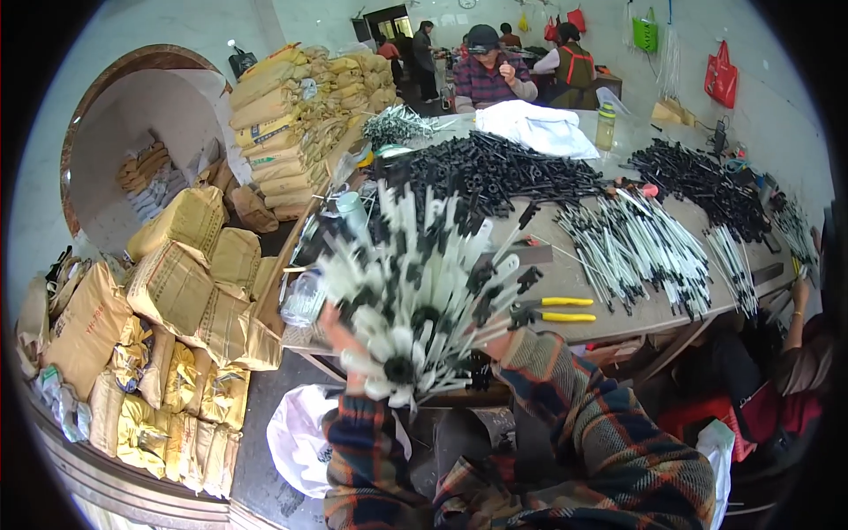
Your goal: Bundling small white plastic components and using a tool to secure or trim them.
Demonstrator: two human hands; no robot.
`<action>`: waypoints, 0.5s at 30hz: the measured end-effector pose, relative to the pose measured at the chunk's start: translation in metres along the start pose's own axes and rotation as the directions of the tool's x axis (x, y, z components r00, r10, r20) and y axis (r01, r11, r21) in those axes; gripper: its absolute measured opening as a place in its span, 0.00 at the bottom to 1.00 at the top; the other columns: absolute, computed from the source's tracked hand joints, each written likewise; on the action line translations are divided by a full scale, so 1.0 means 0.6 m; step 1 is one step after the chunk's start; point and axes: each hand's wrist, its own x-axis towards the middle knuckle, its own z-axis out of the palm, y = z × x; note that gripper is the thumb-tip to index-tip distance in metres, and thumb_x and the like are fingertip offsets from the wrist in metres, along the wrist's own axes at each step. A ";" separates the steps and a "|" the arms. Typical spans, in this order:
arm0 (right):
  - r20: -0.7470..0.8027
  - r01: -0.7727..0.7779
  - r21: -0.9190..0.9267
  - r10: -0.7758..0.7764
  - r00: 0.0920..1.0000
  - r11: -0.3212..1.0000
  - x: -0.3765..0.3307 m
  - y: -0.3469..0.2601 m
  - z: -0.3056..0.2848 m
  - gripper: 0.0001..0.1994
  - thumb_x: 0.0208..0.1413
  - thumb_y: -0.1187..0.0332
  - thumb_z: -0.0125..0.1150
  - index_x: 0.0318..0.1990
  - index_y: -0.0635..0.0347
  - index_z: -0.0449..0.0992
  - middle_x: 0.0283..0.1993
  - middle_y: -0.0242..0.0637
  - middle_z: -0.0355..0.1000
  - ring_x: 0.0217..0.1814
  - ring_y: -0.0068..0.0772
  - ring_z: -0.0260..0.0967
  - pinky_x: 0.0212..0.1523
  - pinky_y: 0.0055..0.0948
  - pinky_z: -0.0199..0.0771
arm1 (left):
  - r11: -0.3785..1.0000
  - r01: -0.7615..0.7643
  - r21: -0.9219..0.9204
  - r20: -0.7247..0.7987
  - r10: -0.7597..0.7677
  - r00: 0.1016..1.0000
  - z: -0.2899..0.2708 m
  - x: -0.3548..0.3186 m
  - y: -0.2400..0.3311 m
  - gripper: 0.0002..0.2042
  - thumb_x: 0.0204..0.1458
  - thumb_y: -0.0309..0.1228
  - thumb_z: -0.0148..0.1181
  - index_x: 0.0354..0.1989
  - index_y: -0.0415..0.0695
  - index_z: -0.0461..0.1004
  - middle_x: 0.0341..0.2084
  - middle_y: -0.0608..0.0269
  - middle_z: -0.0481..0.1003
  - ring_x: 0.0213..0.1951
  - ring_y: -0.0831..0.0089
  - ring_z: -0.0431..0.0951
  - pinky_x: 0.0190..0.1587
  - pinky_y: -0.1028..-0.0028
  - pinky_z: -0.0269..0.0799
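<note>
I hold up a big fan-shaped bundle of white rods with black end fittings [415, 283] close to the camera. My left hand [340, 336] grips the bundle's lower left side, mostly hidden behind the rods. My right hand [496, 340] sits at its lower right, largely covered by the rods; its plaid sleeve shows below. The rods spread upward and outward over the near edge of the work table [618, 314].
Yellow-handled pliers [556, 309] lie on the table just right of the bundle. More white rods [636, 247] and heaps of black parts [495, 168] cover the table. Tan sacks [177, 283] are stacked on the left. A white bag [296, 437] lies below. People sit at the far end and at the right.
</note>
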 end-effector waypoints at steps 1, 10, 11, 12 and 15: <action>0.009 0.036 -0.070 -0.035 0.999 0.997 0.009 -0.005 0.043 0.22 0.57 0.55 0.45 0.53 0.61 0.65 0.46 0.31 0.69 0.47 0.25 0.66 0.50 0.28 0.65 | 0.999 0.042 0.019 0.031 -0.043 0.999 -0.028 -0.042 0.004 0.19 0.57 0.42 0.37 0.39 0.39 0.69 0.35 0.64 0.71 0.32 0.76 0.70 0.38 0.76 0.67; 0.228 -0.177 -0.286 0.247 0.942 0.942 -0.091 0.311 -0.047 0.21 0.59 0.57 0.41 0.55 0.60 0.61 0.54 0.29 0.61 0.53 0.22 0.58 0.52 0.23 0.58 | 0.899 0.391 0.198 0.172 -0.425 0.889 -0.213 -0.394 0.001 0.20 0.58 0.43 0.36 0.40 0.38 0.69 0.37 0.63 0.70 0.34 0.75 0.70 0.39 0.76 0.66; 0.281 -0.362 -0.191 0.404 0.870 0.912 -0.057 0.403 -0.063 0.25 0.62 0.52 0.31 0.62 0.56 0.54 0.62 0.28 0.54 0.61 0.25 0.52 0.60 0.24 0.50 | 0.876 0.425 0.226 0.192 -0.468 0.863 -0.199 -0.404 -0.003 0.21 0.58 0.43 0.36 0.40 0.38 0.69 0.37 0.63 0.70 0.34 0.75 0.70 0.39 0.76 0.66; 0.262 -0.165 -0.428 0.297 0.918 0.888 -0.097 0.301 0.032 0.17 0.57 0.61 0.50 0.47 0.65 0.70 0.43 0.28 0.70 0.44 0.20 0.64 0.45 0.21 0.66 | 0.848 0.470 0.245 0.157 -0.513 0.844 -0.220 -0.427 -0.004 0.21 0.58 0.44 0.36 0.40 0.38 0.69 0.37 0.63 0.70 0.34 0.75 0.70 0.39 0.75 0.66; 0.406 -0.006 -0.486 0.232 0.884 0.874 -0.118 0.290 0.043 0.18 0.59 0.59 0.47 0.46 0.65 0.70 0.38 0.25 0.69 0.38 0.17 0.62 0.40 0.21 0.64 | 0.774 0.558 0.299 0.201 -0.623 0.756 -0.190 -0.453 -0.007 0.21 0.58 0.44 0.35 0.40 0.38 0.69 0.38 0.62 0.70 0.35 0.75 0.70 0.40 0.75 0.66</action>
